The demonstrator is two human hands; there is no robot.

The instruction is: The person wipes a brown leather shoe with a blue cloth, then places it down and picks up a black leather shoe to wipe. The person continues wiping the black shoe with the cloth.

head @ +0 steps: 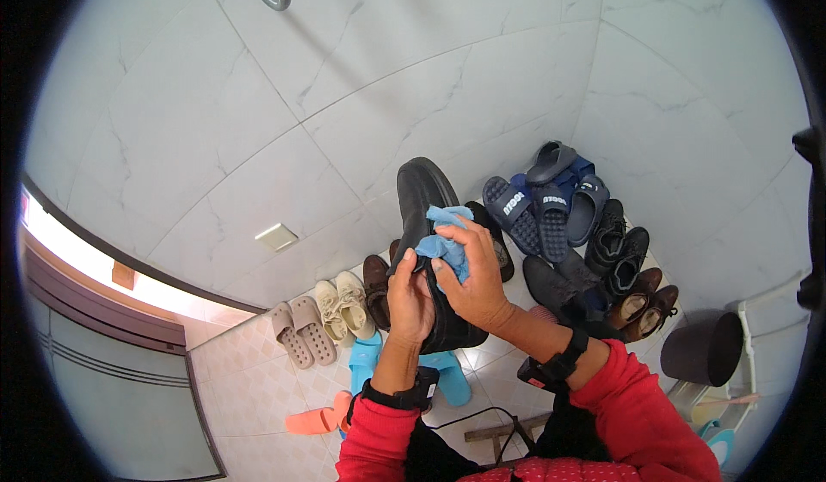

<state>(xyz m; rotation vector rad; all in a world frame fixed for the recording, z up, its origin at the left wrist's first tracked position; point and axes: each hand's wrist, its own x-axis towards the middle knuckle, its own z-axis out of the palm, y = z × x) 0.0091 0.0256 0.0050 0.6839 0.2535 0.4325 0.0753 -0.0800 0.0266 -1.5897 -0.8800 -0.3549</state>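
Observation:
A black leather shoe (421, 201) is held up in front of me, its toe towards the tiled wall. My left hand (411, 301) grips it at the side of its opening, the thumb on the upper. In my right hand (474, 275) is a crumpled light blue cloth (452, 250), pressed against the upper near the opening. Both hands are close together, and the cloth hides part of the shoe. Behind the held shoe, another black shoe (493, 240) is partly visible on the floor.
Beige clogs (302, 333), cream sneakers (342, 308) and brown shoes (376, 288) line the wall at left. Dark blue slides (552, 221) and several dark shoes are to the right. Blue slippers (455, 379) and orange slippers (313, 421) lie nearer. A dark bin (703, 350) stands beside a white rack (748, 346).

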